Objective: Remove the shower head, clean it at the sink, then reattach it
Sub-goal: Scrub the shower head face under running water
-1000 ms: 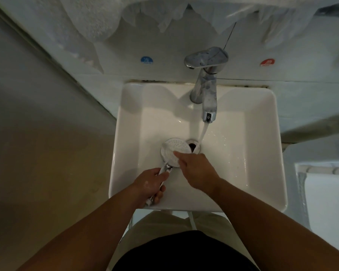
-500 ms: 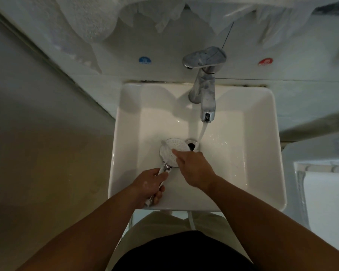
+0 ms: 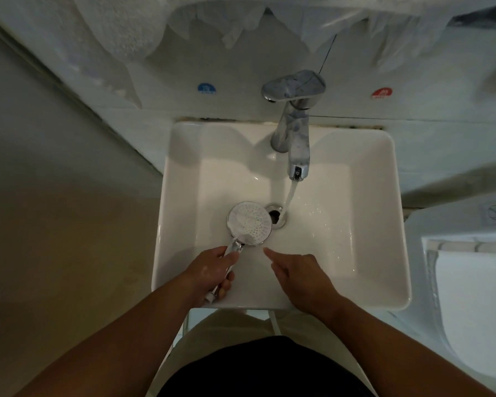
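**One shower head over the basin, held by a single grip**

The shower head point(image 3: 249, 223) sat low inside the sink point(image 3: 184, 196), left of centre. Its round, perforated face was turned upward and its far edge was just beside the drain point(image 3: 275, 217). The left grip point(image 3: 209, 270) was wrapped around the chrome handle near the sink's front rim, and the handle's end poked out below the fingers. The right grip point(image 3: 301, 273) held nothing. Its forefinger was stretched toward the head's near edge but stayed apart from it, and the other fingers were loosely curled.

Water point(image 3: 289, 196) ran from the faucet point(image 3: 294, 133) and landed at the drain's right edge, just clear of the head. The basin floor lay bare to the right of the stream and behind the head, as far as the side and back walls.

On the wall behind the faucet, a blue sticker point(image 3: 206, 88) sat to the left and a red sticker point(image 3: 381, 93) to the right. White towels point(image 3: 126, 24) hung above them.
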Demonstrator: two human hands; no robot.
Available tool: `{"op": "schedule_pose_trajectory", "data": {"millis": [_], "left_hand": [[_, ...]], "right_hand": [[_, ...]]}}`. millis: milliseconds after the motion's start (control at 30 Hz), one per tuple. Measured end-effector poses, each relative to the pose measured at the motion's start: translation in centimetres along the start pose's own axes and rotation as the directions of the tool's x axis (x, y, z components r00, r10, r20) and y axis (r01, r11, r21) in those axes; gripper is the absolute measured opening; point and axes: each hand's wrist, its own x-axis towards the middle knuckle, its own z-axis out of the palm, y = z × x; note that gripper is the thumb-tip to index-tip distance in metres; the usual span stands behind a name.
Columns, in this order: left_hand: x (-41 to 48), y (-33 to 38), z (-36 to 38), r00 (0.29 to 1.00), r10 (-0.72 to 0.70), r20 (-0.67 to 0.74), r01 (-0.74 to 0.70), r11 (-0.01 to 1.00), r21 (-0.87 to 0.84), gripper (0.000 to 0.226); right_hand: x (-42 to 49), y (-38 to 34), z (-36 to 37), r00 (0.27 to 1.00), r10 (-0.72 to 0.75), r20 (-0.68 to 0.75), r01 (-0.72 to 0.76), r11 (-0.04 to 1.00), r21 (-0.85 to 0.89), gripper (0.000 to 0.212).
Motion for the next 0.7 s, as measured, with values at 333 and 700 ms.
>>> {"op": "schedule_pose_trajectory", "data": {"millis": [333, 700], "left_hand": [[0.2, -0.3, -0.2, 1.000, 0.002, 0.005, -0.002, 1.000, -0.017, 0.026], [0.1, -0.2, 0.0, 1.000, 0.002, -0.006, -0.002, 1.000, -0.017, 0.028]], "right_hand": [[0.1, 0.0, 0.8, 0.999, -0.029, 0.019, 0.029, 0.999, -0.025, 0.041], [0.0, 0.4, 0.9, 0.998, -0.068, -0.020, 0.067, 0.998, -0.021, 0.040]]}}
